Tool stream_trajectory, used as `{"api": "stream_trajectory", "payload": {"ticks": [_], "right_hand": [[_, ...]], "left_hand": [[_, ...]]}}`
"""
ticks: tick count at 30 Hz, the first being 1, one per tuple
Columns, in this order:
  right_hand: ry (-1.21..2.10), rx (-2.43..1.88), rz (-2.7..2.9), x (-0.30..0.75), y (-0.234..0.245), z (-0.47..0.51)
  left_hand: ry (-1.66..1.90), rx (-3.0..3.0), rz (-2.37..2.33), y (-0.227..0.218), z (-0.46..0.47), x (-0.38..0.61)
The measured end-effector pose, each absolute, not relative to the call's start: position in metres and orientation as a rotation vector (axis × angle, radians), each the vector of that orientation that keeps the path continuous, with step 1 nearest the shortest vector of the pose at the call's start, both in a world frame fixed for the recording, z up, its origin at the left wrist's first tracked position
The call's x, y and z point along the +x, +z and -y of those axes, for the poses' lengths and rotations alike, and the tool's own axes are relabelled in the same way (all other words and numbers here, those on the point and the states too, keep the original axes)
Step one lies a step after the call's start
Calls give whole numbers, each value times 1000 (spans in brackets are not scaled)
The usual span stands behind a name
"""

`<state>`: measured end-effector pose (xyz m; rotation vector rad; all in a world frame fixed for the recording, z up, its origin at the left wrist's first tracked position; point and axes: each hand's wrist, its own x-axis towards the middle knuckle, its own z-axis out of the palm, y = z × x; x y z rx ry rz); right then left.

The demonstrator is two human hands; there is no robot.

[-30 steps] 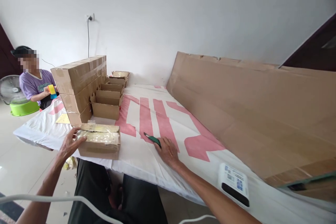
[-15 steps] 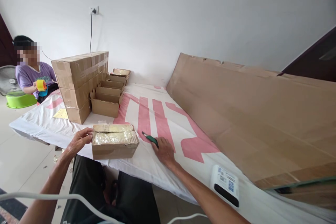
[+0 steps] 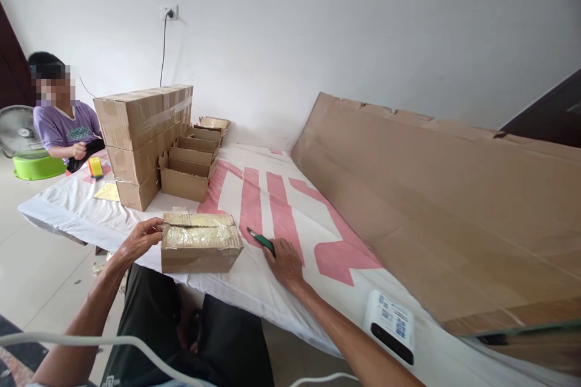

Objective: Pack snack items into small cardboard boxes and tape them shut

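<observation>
- A worker sits at the near edge of a cloth-covered bench (image 3: 258, 281), a cardboard box (image 3: 202, 260) resting close to that edge, left of the middle, its long side facing the worker.
- The left hand (image 3: 144, 238) meets the box at the upper part of its left end, fingers bent against the cardboard; whether they grasp it or only steady it cannot be told.
- The right hand (image 3: 285, 261) rests on the cloth to the right of the box, fingers closed around a green cutter (image 3: 263, 243), its tip pointing toward the bench's far edge, apart from the box.
- By its look, the box should be fairly stiff along its walls and easily lifted in two hands, though its contents are hidden and its weight is uncertain.
- Shiny film over the yellowish top looks slippery and the flap seam likely gives under pressure; the short end walls, held low, seem the surest grip. The cutter calls for a hold on its green handle, clear of the tip.
- Behind, stacked boxes (image 3: 136, 163) stand toward the bench's left edge, open boxes (image 3: 184, 184) beside them; a co-worker (image 3: 75, 127) sits beyond, near a yellow tape roll (image 3: 95, 167).
</observation>
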<state>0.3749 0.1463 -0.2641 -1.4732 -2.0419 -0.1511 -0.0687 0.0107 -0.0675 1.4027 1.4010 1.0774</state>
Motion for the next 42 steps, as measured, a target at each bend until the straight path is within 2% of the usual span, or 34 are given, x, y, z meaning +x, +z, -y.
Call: {"api": "stream_trajectory", "payload": {"ticks": [8,12,18,22,26,35,42], "right_hand": [[-79,-1498,2031,375,-259,-143],[146,-1476,1970,370,-236,-143],[488,-1234,1871,320,-141,-140],[697,-941,2056,272,-69,-119],[856,-738,2271,243,-26,-99],[860,-758,2447,232,-1,-99],[739,-832,2560,221,12,-105]], "left_hand": [[1060,1597,-1447,-65,-8,-70],[1029,1626,-1484,-73,-10,-72],[1182,1632,-1537,-96,-12,-68],[1199,1649,-1499,-100,-7,-61],[1224,1692,-1391,-95,-4,-57],[1196,1611,-1396,-99,-7,-58],[1082,1678,-1321,-68,-23,-62]]}}
